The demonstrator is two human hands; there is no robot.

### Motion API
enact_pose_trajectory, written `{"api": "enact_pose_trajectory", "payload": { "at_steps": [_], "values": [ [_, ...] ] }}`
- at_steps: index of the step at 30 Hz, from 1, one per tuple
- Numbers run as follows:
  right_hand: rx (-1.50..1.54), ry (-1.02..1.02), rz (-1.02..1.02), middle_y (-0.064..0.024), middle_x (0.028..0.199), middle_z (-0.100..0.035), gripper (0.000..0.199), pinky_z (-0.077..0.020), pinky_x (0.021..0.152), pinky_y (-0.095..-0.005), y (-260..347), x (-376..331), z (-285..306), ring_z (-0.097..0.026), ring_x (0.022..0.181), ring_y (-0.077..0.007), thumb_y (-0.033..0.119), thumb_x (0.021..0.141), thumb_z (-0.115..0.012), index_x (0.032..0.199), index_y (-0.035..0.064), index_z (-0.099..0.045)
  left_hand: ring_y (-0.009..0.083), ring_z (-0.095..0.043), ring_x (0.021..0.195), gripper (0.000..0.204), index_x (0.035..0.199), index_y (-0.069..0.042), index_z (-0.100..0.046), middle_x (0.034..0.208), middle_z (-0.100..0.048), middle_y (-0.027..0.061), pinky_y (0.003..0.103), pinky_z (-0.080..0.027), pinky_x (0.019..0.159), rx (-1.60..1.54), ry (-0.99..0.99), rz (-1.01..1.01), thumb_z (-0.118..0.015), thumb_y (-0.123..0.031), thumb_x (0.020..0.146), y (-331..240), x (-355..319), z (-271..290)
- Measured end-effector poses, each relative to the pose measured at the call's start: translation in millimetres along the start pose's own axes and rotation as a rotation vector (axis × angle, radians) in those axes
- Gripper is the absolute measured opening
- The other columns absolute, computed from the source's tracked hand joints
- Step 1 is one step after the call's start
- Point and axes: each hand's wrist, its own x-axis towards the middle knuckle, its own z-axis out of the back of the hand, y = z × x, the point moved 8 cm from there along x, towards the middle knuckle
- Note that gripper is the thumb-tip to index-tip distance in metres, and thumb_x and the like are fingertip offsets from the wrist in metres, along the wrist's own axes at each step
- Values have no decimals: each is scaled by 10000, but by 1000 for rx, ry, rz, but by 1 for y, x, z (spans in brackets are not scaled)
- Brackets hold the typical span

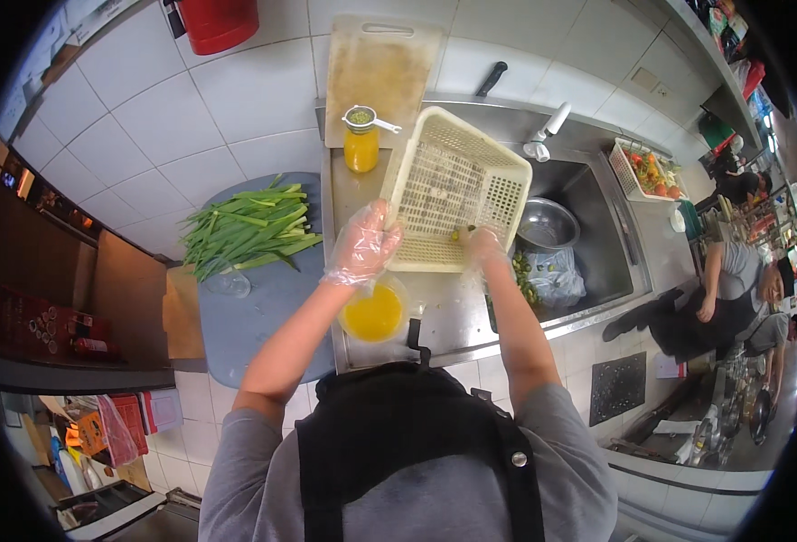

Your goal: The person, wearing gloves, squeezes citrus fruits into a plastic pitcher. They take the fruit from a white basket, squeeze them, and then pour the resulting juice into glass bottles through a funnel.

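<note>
A cream plastic basket [504, 172] is tilted over the steel counter and the sink's left edge, its open side facing me. My left hand [365, 242], in a clear plastic glove, grips the basket's left rim. My right hand [486, 247], also gloved, is at the near right part of the basket with fingers curled; small green and yellow bits [457, 235] lie beside its fingertips. What those fingers hold is hidden. Below my left wrist stands a container of yellow-orange juice [373, 313]. Small green fruits [523, 277] and a plastic bag [557, 280] lie in the sink.
A metal bowl [548, 224] sits in the sink [606, 253] under a white-handled faucet [548, 131]. A strainer [360, 116] rests on a juice bottle [361, 152] before a cutting board [385, 72]. Green stalks [254, 226] cover part of a grey board [272, 325]. Co-workers [715, 298] stand at right.
</note>
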Motion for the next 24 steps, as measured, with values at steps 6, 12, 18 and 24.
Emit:
{"api": "enact_pose_trajectory", "payload": {
  "at_steps": [6, 12, 18, 24],
  "values": [
    [156, 103, -44, -275, 1121, -670, 538, -509, 932, -476, 1, 18, -14, -654, 1066, -401, 459, 928, -499, 1037, -22, -713, 440, -538, 817, 230, 1002, -17, -536, 864, -557, 230, 481, -452, 734, 12, -77, -81, -667, -145, 863, -2, 4, 2],
    [288, 163, -54, -281, 1101, -670, 458, -504, 921, -465, 11, -4, 5, -648, 1060, -412, 376, 933, -505, 1063, -18, -700, 432, -527, 804, 224, 1016, -5, -541, 870, -562, 223, 454, -464, 739, 2, -52, -19, -656, -115, 859, 11, 4, 9],
    [923, 85, 175, -155, 1005, -657, 326, -500, 877, -365, -11, -18, 27, -628, 936, -288, 215, 946, -502, 1133, -12, -641, 372, -601, 856, 274, 1090, 5, -573, 963, -628, 212, 429, -490, 784, -104, 15, 70, -646, -162, 885, 57, 14, -26],
    [1678, 312, 46, -7, 1008, -615, 302, -460, 892, -272, 11, -67, 60, -591, 947, -136, 247, 979, -491, 1207, 96, -619, 379, -646, 909, 393, 1109, -6, -649, 1032, -668, 232, 441, -505, 821, -15, 11, 348, -673, -326, 883, 117, 11, -71]
  ]
}}
